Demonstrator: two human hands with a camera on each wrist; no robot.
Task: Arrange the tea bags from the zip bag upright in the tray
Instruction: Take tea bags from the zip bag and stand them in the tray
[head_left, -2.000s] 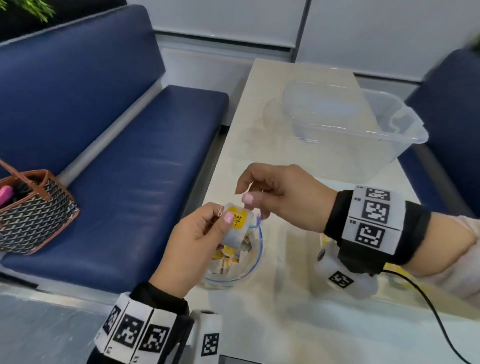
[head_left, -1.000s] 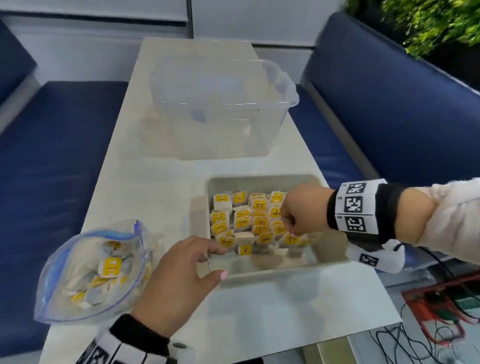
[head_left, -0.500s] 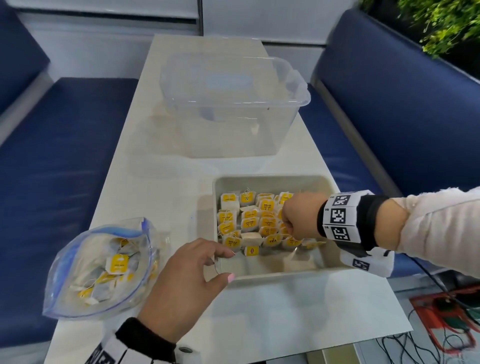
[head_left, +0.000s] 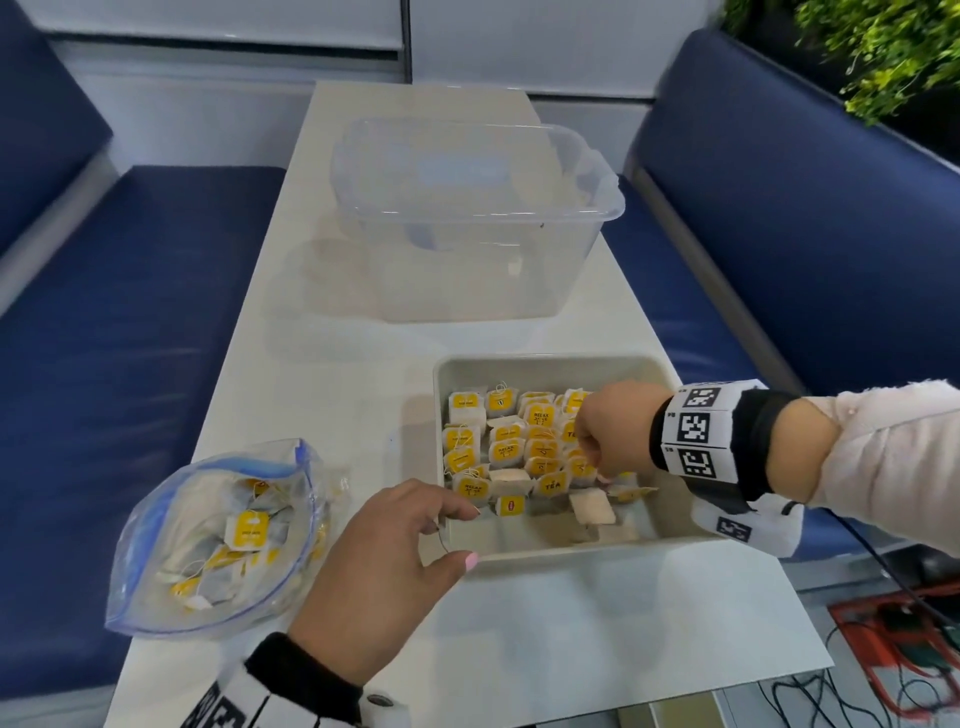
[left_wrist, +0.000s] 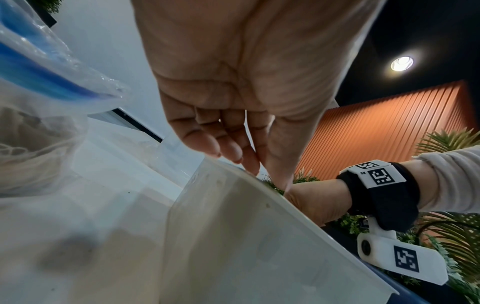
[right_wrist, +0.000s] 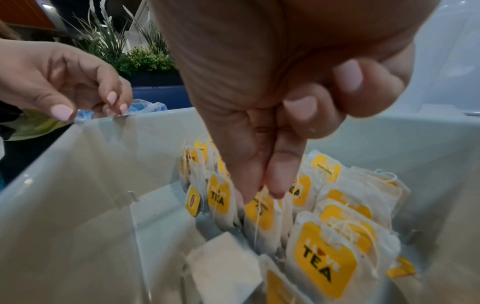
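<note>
Zip bag (head_left: 218, 540), mouth open, sits at the surface (head_left: 322, 395) left edge, tea bags inside. Left hand (head_left: 379, 577) loosely curled, fingertips resting on tray (head_left: 571, 545) near-left rim. Tray holds upright tea bags (head_left: 506, 441); its near strip bare. Right hand (head_left: 615, 434) reaches down, thumb and forefinger pinching one tea bag (right_wrist: 259, 214).
</note>
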